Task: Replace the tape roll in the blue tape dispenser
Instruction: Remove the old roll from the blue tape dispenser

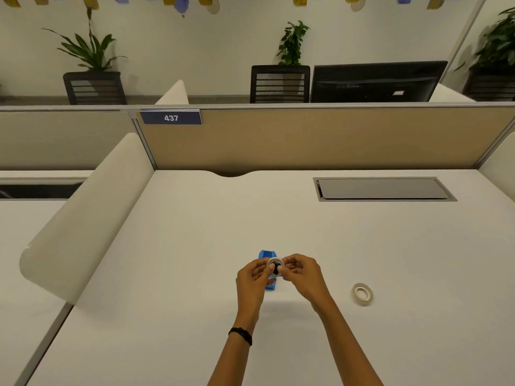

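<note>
Both my hands meet above the middle of the white desk. Between their fingertips I hold a small tape roll (274,262) with a black hub in its centre. My left hand (254,280) pinches its left side and my right hand (302,274) pinches its right side. The blue tape dispenser (264,255) lies on the desk just behind and under my hands, mostly hidden by them. A second tape roll (362,293), pale with an empty core, lies flat on the desk to the right, well apart from my hands.
A grey cable hatch (383,189) is set into the desk at the back right. A beige partition wall (306,137) closes the far edge, and a curved white side divider (83,218) stands on the left. Chairs, a monitor and plants lie beyond.
</note>
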